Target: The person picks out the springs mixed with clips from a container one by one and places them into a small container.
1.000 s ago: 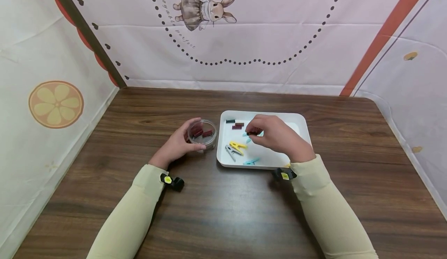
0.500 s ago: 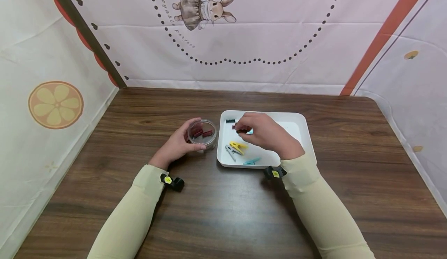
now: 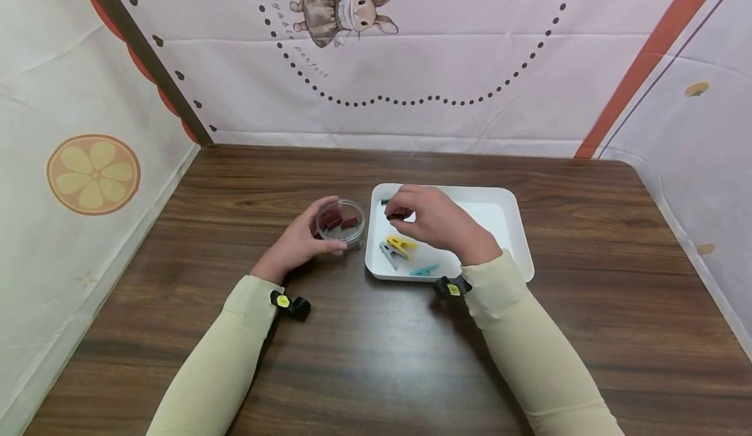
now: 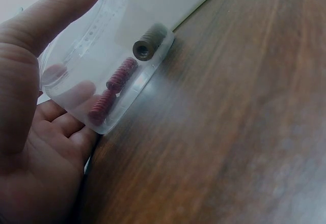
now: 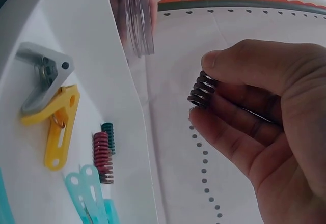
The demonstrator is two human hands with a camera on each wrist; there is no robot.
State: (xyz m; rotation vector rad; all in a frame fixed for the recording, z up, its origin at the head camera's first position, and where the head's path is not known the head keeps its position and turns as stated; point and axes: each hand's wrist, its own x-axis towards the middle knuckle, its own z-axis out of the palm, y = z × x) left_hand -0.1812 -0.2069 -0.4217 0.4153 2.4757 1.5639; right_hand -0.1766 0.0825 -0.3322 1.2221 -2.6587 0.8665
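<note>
L hand [image 3: 305,237] gripped jar [image 3: 354,241] on table [image 3: 364,344]; red springs [image 4: 122,75] + brown spring [image 4: 146,45] inside. R hand [image 3: 435,219] pinched dark spring [image 5: 201,90], approx. above tray [image 3: 499,211], L side; shifted L vs. 1 s prior, so dark spring was nearer jar, not yet in.

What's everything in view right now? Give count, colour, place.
Table: 1, brown, centre
Printed cloth: count unclear, pale, behind and beside table
Tray: 1, white, on table
Jar: 1, clear, left of tray
Jar springs: 3, red and brown, inside
Tray springs: 2+, red and green, inside
Dark spring: 1, dark, pinched above tray
Clips: 4+, grey, yellow, light-blue, in tray
Sleeves: 2, cream, below
Wrist cameras: 2, black, by sleeves
Left hand: 1, around jar
Right hand: 1, above tray
</note>
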